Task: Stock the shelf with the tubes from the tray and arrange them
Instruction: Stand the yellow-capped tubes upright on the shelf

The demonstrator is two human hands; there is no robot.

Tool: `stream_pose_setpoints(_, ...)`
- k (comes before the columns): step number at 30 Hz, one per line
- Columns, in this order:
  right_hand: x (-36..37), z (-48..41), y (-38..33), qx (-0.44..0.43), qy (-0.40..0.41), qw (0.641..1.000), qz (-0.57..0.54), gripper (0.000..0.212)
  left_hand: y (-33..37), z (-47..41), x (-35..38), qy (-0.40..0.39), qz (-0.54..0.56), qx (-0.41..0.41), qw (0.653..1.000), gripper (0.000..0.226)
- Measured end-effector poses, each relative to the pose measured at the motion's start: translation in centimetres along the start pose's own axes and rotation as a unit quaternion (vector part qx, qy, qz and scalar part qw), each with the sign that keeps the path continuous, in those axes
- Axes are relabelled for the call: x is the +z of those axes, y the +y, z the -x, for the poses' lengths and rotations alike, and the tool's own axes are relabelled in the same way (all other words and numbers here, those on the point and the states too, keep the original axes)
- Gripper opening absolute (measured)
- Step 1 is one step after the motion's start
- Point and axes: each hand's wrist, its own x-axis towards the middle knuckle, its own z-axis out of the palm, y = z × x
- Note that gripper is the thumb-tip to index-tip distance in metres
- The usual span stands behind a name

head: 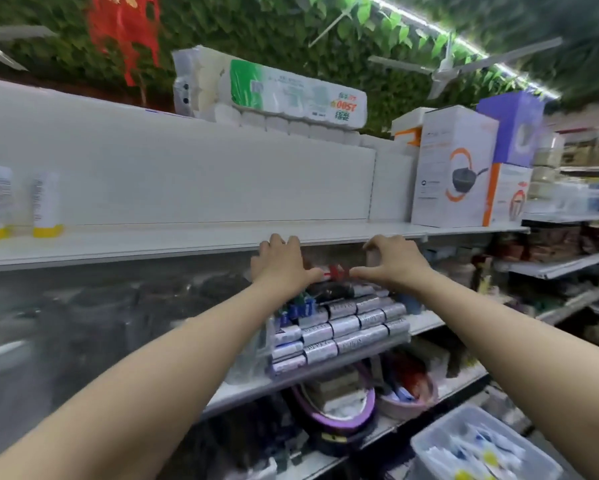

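While the tubes (478, 448) lay in the tray (429, 439) at lower right, the left hand (280, 265) and right hand (393, 261), fingers curled, flanked a red-and-white pack (333, 271) on the centre shelf (424, 323), probably squaring it; actual grip was unclear.

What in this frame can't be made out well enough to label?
Head view:
1. Small red-and-white item between left hand and right hand: thumbs cover its ends; kind and grip unclear.
2. Clear plastic tray of white tubes: cut off by the bottom edge.
3. Dark goods under the white shelf, left: motion-blurred.
4. White yellow-capped tubes: print blurred.
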Motion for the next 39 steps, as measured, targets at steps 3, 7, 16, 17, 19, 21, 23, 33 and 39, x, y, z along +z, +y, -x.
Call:
stream_pose_setpoints(3, -0.6, 2.2, 6.8, 0.06, -0.015, 0.998, 0.002, 0.083, 5.5, 0.6, 4.3, -0.031, -0.002, 0.02, 0.999, 0.072)
stream_pose_setpoints(7, -0.7, 4.0, 14.7, 0.112, -0.024, 0.993, 0.008, 0.09, 12.3, 0.5, 9.5, -0.062, 0.006, 0.059, 0.996, 0.07)
stream_pose_setpoints(16, 1.5, 3.7, 31.9, 0.218, -0.067, 0.973, 0.031, 0.08, 25.5, -3.0, 23.1, -0.125, 0.046, 0.139, 0.981, 0.067)
stream_pose_setpoints(17, 2.0, 3.0, 33.9, 0.221, -0.071, 0.972, 0.039, 0.079, 26.9, -3.8, 25.0, -0.13, 0.05, 0.142, 0.98, 0.067)
stream_pose_setpoints(19, 3.1, 1.2, 37.9, 0.23, -0.087, 0.968, 0.051, 0.072, 29.5, -5.7, 28.7, -0.147, 0.065, 0.143, 0.977, 0.066)
stream_pose_setpoints(21, 4.1, -1.1, 41.9, 0.235, -0.096, 0.966, 0.056, 0.068, 32.1, -8.0, 32.5, -0.162, 0.077, 0.143, 0.973, 0.067)
stream_pose_setpoints(23, 4.9, -3.8, 45.7, 0.233, -0.102, 0.965, 0.063, 0.067, 34.4, -10.6, 35.8, -0.174, 0.077, 0.137, 0.972, 0.064)
stream_pose_setpoints(33, 11.6, -14.0, 60.6, 0.23, -0.156, 0.961, 0.016, 0.062, 41.5, -19.4, 49.2, -0.222, 0.03, 0.087, 0.971, 0.064)
stream_pose_setpoints(39, 18.7, -19.1, 68.2, 0.174, -0.216, 0.961, -0.019, 0.061, 43.1, -21.2, 57.8, -0.248, 0.007, -0.001, 0.969, 0.064)
